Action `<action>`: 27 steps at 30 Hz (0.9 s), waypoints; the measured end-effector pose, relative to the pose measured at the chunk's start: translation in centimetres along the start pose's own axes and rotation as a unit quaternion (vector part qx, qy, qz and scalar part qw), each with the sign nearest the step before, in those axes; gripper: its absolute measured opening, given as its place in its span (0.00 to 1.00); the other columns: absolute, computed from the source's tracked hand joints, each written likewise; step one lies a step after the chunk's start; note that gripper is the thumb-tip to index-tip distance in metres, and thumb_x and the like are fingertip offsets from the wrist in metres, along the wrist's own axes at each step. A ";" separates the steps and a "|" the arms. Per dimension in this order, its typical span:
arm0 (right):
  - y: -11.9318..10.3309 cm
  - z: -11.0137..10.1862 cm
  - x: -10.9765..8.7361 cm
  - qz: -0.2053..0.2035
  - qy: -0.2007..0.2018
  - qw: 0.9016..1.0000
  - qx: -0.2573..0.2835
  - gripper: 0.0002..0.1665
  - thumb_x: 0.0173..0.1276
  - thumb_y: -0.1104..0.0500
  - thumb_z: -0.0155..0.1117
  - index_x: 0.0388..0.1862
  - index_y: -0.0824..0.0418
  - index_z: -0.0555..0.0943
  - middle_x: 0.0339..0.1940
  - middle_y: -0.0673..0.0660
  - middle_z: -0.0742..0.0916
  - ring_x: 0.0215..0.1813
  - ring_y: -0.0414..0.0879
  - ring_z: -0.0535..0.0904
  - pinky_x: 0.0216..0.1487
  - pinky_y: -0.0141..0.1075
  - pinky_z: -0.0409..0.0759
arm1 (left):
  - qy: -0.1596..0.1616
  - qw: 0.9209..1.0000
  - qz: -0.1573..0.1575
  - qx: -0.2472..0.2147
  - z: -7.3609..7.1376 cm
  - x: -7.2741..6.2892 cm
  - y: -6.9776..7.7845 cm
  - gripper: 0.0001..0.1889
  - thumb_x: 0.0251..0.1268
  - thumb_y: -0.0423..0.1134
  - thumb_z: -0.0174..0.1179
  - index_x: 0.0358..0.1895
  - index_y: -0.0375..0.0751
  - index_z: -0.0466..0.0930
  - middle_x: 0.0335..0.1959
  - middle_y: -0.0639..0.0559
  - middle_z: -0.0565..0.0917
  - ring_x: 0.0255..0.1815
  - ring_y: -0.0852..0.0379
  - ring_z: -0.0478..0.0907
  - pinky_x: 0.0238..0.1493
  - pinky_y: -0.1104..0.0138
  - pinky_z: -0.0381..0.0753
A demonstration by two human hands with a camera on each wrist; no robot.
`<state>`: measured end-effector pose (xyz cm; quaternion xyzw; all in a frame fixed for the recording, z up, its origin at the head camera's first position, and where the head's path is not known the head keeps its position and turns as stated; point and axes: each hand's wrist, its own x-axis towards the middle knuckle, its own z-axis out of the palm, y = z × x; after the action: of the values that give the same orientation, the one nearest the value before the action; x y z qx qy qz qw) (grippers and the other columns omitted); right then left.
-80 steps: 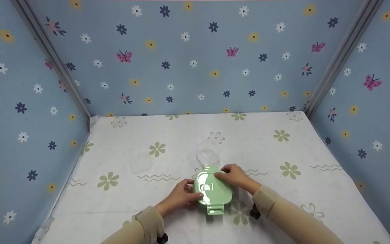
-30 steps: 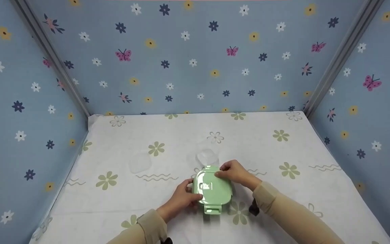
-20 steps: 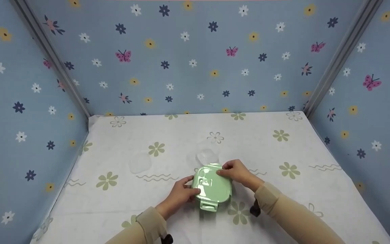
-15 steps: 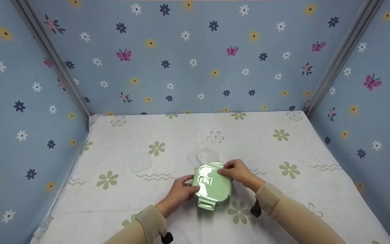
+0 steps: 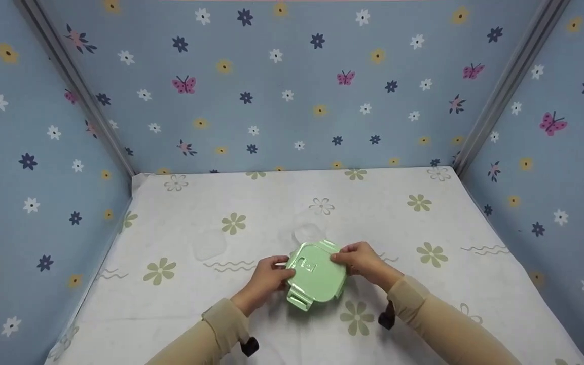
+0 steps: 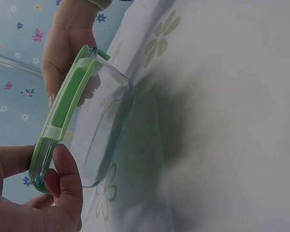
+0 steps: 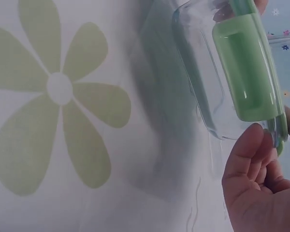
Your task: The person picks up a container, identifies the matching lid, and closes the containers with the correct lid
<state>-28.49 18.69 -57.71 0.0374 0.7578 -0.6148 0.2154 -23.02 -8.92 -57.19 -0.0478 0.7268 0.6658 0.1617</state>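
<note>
Both hands hold a food container with a green clip lid (image 5: 317,272) at the middle of the table in the head view. Its lower part is a clear glass box (image 6: 108,121), seen from the side in the left wrist view, raised above the cloth. My left hand (image 5: 265,279) pinches the left rim, thumb on top and fingers below. At the upper right corner my right hand (image 5: 365,262) grips the rim the same way. A side clip (image 7: 246,67) lies flat against the glass in the right wrist view; in the head view the near clip (image 5: 299,298) sticks outward.
Behind the container lies a clear round plastic piece (image 5: 308,232). A flat, translucent square piece (image 5: 209,245) is to the left. A white flowered cloth (image 5: 383,203) covers the table, and blue patterned panels (image 5: 292,116) enclose the back and sides.
The container has turned clockwise between the hands, its near clip swinging to the left and its far clip to the right. Both hands keep their hold, the right one shifting slightly right.
</note>
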 end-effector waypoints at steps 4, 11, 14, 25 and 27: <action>0.2 -0.6 -0.2 0.007 -0.024 0.999 0.029 0.08 0.69 0.60 0.76 0.33 0.60 0.84 0.26 0.49 0.86 0.28 0.40 0.81 0.32 0.32 0.84 | -0.006 1.000 0.002 0.003 -0.2 0.5 0.2 0.28 0.72 0.33 0.67 0.71 0.22 0.73 0.59 0.32 0.86 0.38 0.56 0.86 0.39 0.64 0.89; 0.5 -1.5 -0.7 0.019 -0.085 0.994 0.059 0.08 0.70 0.63 0.72 0.30 0.59 0.83 0.24 0.51 0.88 0.28 0.42 0.86 0.36 0.36 0.90 | -0.002 1.000 0.012 0.013 -0.6 1.6 0.3 0.26 0.71 0.35 0.68 0.67 0.23 0.78 0.55 0.35 0.87 0.39 0.57 0.85 0.40 0.65 0.88; 0.7 -1.7 -0.9 0.028 -0.100 0.993 0.062 0.08 0.70 0.63 0.72 0.31 0.59 0.82 0.23 0.51 0.88 0.28 0.42 0.87 0.37 0.37 0.91 | 0.006 1.000 0.008 0.022 -0.7 2.1 0.4 0.25 0.71 0.36 0.69 0.66 0.25 0.80 0.56 0.37 0.87 0.40 0.57 0.85 0.40 0.67 0.87; 1.6 -1.8 -1.5 0.045 -0.141 0.987 0.066 0.05 0.70 0.64 0.73 0.39 0.61 0.84 0.26 0.52 0.90 0.27 0.41 0.87 0.33 0.34 0.90 | 0.033 0.998 0.035 0.047 -0.9 3.7 0.5 0.16 0.69 0.34 0.72 0.55 0.29 0.86 0.49 0.42 0.89 0.44 0.56 0.84 0.43 0.68 0.85; 1.8 -1.8 -1.6 0.048 -0.142 0.987 0.066 0.05 0.70 0.64 0.73 0.39 0.61 0.83 0.26 0.52 0.90 0.27 0.41 0.87 0.33 0.34 0.90 | 0.031 0.997 0.039 0.058 -0.8 3.9 0.6 0.15 0.69 0.35 0.72 0.54 0.30 0.87 0.48 0.43 0.89 0.44 0.56 0.84 0.44 0.68 0.85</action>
<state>-26.99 21.15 -58.50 0.0001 0.6746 -0.6516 0.3470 -26.99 -9.12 -57.77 -0.0305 0.7703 0.6264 0.1156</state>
